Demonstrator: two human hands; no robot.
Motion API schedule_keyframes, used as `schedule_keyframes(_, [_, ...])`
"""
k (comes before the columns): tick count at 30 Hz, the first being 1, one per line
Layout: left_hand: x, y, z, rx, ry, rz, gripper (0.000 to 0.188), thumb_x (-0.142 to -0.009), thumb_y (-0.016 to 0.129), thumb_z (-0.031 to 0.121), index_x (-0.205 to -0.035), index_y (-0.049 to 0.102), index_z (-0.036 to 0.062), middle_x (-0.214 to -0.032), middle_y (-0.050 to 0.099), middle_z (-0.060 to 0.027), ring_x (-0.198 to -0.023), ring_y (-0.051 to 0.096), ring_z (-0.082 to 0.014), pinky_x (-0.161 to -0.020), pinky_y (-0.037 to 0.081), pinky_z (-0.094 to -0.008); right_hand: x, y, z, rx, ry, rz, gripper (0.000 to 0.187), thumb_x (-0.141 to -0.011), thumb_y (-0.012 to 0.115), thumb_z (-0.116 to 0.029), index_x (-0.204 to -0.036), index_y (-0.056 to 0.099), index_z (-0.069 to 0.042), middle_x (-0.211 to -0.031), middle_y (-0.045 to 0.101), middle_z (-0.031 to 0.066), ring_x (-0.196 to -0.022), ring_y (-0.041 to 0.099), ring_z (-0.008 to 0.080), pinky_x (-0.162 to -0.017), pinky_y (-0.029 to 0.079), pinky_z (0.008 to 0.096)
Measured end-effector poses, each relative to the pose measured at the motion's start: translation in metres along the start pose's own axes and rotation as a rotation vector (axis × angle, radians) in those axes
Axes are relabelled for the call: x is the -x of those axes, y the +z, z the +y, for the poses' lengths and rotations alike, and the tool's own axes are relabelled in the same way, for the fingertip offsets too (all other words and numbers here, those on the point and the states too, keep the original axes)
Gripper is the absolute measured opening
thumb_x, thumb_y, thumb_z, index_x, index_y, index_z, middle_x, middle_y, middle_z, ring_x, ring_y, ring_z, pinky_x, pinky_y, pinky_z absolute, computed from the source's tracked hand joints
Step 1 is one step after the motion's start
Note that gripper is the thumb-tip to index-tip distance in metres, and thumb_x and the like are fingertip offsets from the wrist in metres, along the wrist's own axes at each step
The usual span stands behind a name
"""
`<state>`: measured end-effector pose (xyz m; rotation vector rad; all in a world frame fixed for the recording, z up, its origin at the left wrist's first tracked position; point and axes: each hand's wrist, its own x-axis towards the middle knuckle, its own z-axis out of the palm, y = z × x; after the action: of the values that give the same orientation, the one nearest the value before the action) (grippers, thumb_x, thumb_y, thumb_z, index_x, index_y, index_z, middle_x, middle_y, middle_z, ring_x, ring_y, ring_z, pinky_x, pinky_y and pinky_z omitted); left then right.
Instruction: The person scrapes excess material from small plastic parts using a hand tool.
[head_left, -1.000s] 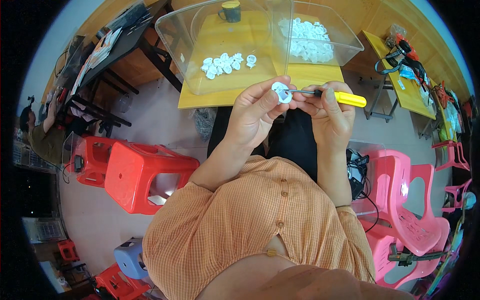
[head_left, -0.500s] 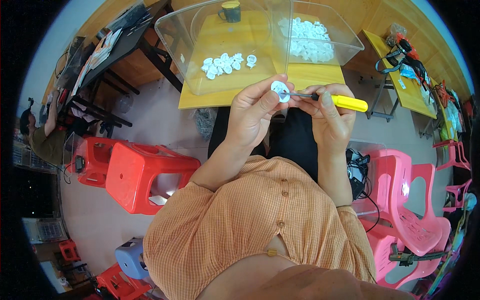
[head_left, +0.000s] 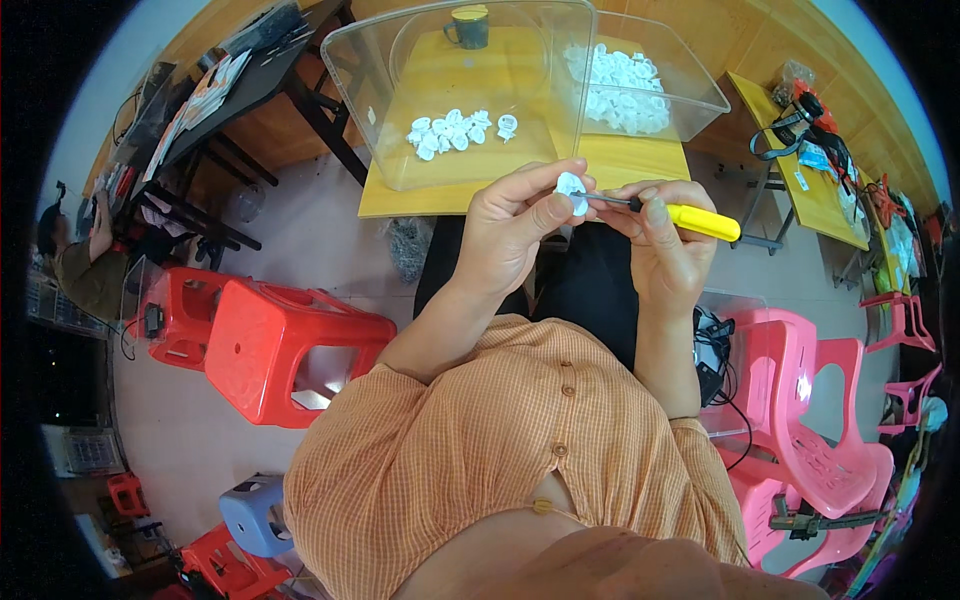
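Between the thumb and fingers of my left hand (head_left: 515, 220) is a small round white plastic piece (head_left: 571, 193). My right hand (head_left: 668, 240) is closed round a screwdriver (head_left: 703, 221) with a yellow handle and a thin dark shaft. The shaft points left, and its tip meets the face of the white piece; the exact contact is too small to make out. Beyond my hands, several similar white pieces (head_left: 448, 132) lie in a loose group inside a clear plastic bin (head_left: 350, 110) on the yellow table (head_left: 395, 203).
Behind at the right, a second clear bin (head_left: 705, 100) holds a heap of white pieces. A dark mug (head_left: 468, 30) stands at the back. Red stools (head_left: 262, 350) are at my left, pink chairs (head_left: 820, 460) at my right. Another person (head_left: 88, 255) is at the far left.
The white piece has turned so its face shows more edge-on, and both hands have shifted slightly right and down. The screwdriver stays against it.
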<state>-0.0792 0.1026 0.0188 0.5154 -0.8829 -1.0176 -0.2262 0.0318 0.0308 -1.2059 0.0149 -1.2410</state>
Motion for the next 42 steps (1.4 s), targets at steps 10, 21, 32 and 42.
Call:
schedule_keyframes(10, [0.000, -0.001, -0.006, -0.011, -0.025, 0.032, 0.034, -0.086, 0.062, 0.009, -0.117, 0.056, -0.0051, -0.104, 0.063, -0.0120, -0.088, 0.063, -0.0146, -0.078, 0.052, -0.0245, -0.003, -0.002, -0.006, -0.015, 0.031, 0.014, 0.012, -0.087, 0.059, -0.003, -0.095, 0.053, 0.004, -0.091, 0.062, 0.0174, -0.087, 0.065, 0.0275, -0.078, 0.056, 0.0396])
schedule_keyframes(21, [-0.002, -0.006, -0.010, -0.002, -0.051, 0.017, 0.038, -0.090, 0.058, 0.014, -0.120, 0.052, -0.0072, -0.107, 0.063, -0.0168, -0.088, 0.064, -0.0183, -0.081, 0.052, -0.0278, -0.006, -0.010, -0.004, -0.038, 0.073, -0.037, 0.010, -0.088, 0.058, -0.003, -0.093, 0.053, 0.003, -0.091, 0.062, 0.0164, -0.087, 0.065, 0.0264, -0.078, 0.056, 0.0381])
schedule_keyframes(32, [-0.001, -0.002, -0.004, -0.071, 0.011, 0.042, 0.038, -0.089, 0.058, 0.012, -0.122, 0.051, -0.0057, -0.110, 0.062, -0.0169, -0.085, 0.063, -0.0163, -0.079, 0.052, -0.0279, -0.003, -0.004, -0.005, 0.022, 0.046, 0.014, 0.011, -0.088, 0.058, -0.004, -0.095, 0.053, 0.003, -0.090, 0.062, 0.0158, -0.084, 0.066, 0.0268, -0.078, 0.056, 0.0384])
schedule_keyframes(42, [-0.001, -0.002, 0.000, 0.069, -0.048, 0.001, 0.043, -0.091, 0.056, 0.015, -0.125, 0.047, -0.0074, -0.112, 0.060, -0.0180, -0.093, 0.064, -0.0196, -0.086, 0.052, -0.0305, -0.002, 0.001, -0.002, -0.042, -0.027, 0.037, 0.011, -0.088, 0.055, -0.002, -0.096, 0.052, 0.004, -0.096, 0.059, 0.0181, -0.088, 0.065, 0.0306, -0.080, 0.056, 0.0414])
